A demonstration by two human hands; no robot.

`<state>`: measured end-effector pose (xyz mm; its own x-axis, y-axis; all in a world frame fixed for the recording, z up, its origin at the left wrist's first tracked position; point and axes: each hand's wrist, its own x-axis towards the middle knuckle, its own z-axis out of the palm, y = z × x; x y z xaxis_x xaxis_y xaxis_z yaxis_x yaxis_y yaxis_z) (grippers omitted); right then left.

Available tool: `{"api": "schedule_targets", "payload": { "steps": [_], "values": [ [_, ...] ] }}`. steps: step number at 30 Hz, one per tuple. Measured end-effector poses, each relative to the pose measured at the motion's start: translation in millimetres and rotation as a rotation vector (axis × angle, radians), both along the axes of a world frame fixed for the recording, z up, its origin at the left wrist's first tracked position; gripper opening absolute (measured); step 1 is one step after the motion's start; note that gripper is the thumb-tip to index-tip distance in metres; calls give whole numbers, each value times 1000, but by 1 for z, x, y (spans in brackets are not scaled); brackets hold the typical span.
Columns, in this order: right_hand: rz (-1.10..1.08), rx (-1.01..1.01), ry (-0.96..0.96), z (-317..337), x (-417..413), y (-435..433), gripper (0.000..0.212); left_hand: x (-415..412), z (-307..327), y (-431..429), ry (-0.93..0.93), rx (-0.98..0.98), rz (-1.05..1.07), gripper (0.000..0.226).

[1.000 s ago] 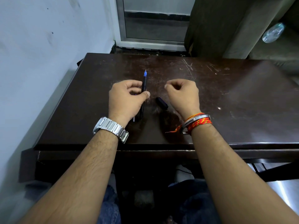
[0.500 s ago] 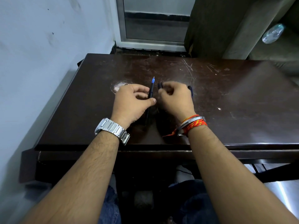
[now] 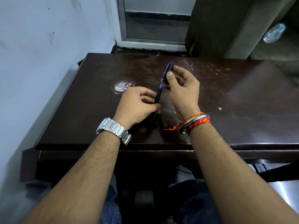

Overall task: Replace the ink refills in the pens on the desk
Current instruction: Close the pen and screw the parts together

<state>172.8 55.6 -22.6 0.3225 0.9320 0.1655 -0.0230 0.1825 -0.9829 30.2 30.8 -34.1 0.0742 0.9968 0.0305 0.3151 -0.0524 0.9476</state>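
Observation:
My left hand (image 3: 137,105) grips a black pen (image 3: 157,97) near its middle, its blue tip pointing away from me. My right hand (image 3: 182,89) pinches the black pen cap (image 3: 168,71) with a blue clip between thumb and fingers. The cap's open end sits right at the pen's blue tip, in line with the barrel. Both are held just above the dark brown desk (image 3: 234,102). The lower end of the pen is hidden behind my left hand.
A pale worn patch (image 3: 120,86) marks the desk left of my left hand. A white wall runs along the desk's left side. A metal-framed door (image 3: 153,21) stands behind the desk, and a clear plastic bottle (image 3: 273,33) lies at the far right.
My right hand picked the cap up off the desk, lifted it and brought it up to the pen's tip. My left hand shifted the pen slightly right and forward.

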Motion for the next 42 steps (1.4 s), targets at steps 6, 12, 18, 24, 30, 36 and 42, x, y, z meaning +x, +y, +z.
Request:
{"api": "schedule_targets", "payload": {
  "steps": [6, 12, 18, 24, 30, 36, 42],
  "values": [
    [117, -26, -142, -6, -5, -1, 22, 1, 0, 1, -19, 45, 62, 30],
    [282, -10, -283, -15, -8, 3, 51, 0, -1, 2, 13, 72, 154, 48],
    [307, -17, -233, -11, -10, 2, 38, 1, 0, 1, 33, 107, 224, 55],
    [365, -47, -82, -9, -11, 1, 42, 3, 2, -1, -12, 101, 185, 52],
    [436, -66, -39, -9, -7, 2, 43, 4, 4, -3, -77, 81, 164, 55],
    [479, -84, -13, -8, -7, 1, 43, 6, 3, -4, -74, 88, 177, 58],
    [485, -100, -17, -6, -6, 1, 44, 6, 3, -4, -150, 63, 148, 60]
  ]
}}
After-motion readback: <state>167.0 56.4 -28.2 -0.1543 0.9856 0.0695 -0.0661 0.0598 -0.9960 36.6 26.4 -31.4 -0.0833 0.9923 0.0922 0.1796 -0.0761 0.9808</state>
